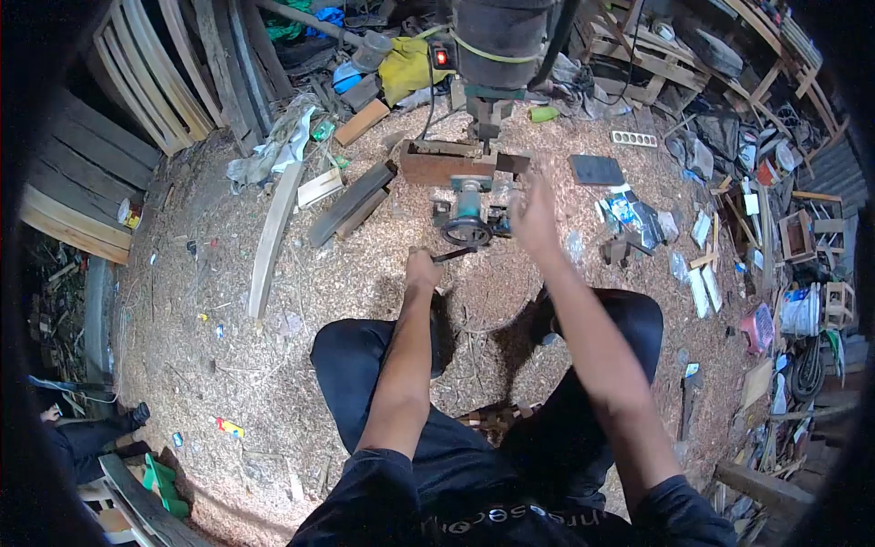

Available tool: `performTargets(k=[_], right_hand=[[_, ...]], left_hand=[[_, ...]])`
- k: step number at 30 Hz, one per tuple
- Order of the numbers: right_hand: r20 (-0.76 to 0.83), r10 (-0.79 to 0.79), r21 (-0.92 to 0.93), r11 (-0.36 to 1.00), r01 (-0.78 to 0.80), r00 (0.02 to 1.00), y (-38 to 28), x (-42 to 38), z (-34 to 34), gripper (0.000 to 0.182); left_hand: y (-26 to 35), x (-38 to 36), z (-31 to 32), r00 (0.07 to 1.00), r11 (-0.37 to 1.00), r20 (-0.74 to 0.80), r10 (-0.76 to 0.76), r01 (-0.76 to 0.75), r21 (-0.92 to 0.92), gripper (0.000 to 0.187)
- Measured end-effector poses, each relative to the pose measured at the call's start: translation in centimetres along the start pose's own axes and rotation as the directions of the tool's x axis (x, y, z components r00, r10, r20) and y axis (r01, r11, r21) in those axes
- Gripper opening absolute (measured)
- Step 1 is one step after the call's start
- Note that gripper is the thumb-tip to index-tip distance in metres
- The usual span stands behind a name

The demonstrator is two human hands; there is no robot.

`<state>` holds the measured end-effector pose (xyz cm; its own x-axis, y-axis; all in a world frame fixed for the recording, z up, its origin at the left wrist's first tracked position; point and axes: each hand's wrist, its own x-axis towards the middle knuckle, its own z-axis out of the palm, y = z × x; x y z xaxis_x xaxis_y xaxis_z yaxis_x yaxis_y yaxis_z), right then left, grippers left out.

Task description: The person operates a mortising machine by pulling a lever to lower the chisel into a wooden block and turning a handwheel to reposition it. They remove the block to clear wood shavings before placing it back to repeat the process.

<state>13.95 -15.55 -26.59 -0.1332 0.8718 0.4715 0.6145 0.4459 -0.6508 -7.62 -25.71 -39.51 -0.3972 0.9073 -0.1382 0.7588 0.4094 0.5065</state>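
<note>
In front of me stands a floor-level drilling or mortising machine (499, 41), its bit coming down at a reddish-brown wooden block (436, 169) on the work holder. A black handwheel (466, 232) sits at the front of its base. My left hand (422, 267) is closed around the end of a dark lever handle (454, 254) just below the wheel. Blurred by motion, my right hand (536, 217) is raised to the right of the wheel and block; its fingers do not show clearly.
Two dark timbers (354, 202) and a long curved plank (275, 242) lie left of the machine. A dark flat board (597, 170) is at right. Wood chips cover the ground. At lower left, part of another person's leg (114, 428) shows.
</note>
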Motion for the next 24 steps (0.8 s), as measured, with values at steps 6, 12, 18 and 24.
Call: performTargets(k=[6, 12, 18, 24], right_hand=[[0.31, 0.094, -0.136, 0.989, -0.053, 0.946, -0.4, -9.1, 1.8, 0.06], [0.387, 0.091, -0.167, 0.986, -0.027, 0.918, -0.2, -9.2, 1.0, 0.065], [0.366, 0.111, -0.109, 0.991, -0.076, 0.924, 0.4, -9.5, 1.9, 0.064], [-0.124, -0.018, 0.152, 0.988, 0.037, 0.992, -1.8, 1.4, -0.5, 0.048]], left_hand=[[3.5, -1.4, -0.5, 0.988, 0.983, -0.007, 0.157, -0.156, 0.097, 0.025], [4.0, -1.4, 0.6, 0.992, 0.989, 0.086, 0.09, -0.099, 0.114, 0.022], [4.2, -1.5, 0.3, 0.99, 0.973, 0.091, 0.107, -0.123, 0.196, 0.019], [10.3, 2.0, -9.3, 0.985, 0.988, -0.128, 0.118, -0.13, -0.089, 0.021]])
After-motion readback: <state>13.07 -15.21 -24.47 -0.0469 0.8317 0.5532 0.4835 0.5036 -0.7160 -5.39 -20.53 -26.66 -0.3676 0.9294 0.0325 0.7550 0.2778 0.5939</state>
